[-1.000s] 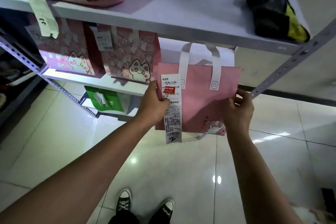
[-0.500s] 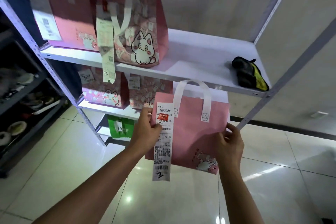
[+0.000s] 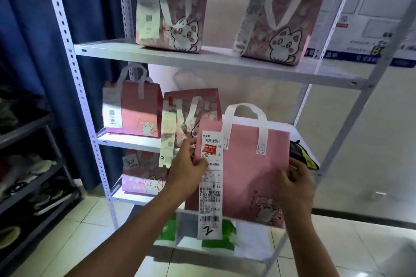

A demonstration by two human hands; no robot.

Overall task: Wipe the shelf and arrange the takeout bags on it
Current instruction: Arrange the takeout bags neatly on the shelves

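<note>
Both hands hold one pink takeout bag point(image 3: 247, 164) in the air, in front of the middle shelf point(image 3: 135, 140) of a white metal rack. The left hand point(image 3: 188, 171) grips the bag's left edge, with the thumb on a long receipt point(image 3: 211, 186) that hangs down the bag's front and has a handwritten "2" at the bottom. The right hand point(image 3: 295, 183) grasps the bag's right edge. The bag has white handles and a small cat picture near its lower right corner. Behind it on the middle shelf stand two other pink bags point(image 3: 139, 110), and a black and yellow cloth point(image 3: 302, 156) lies at the right end. Two cat-printed bags point(image 3: 177, 11) stand on the top shelf point(image 3: 225, 60).
</note>
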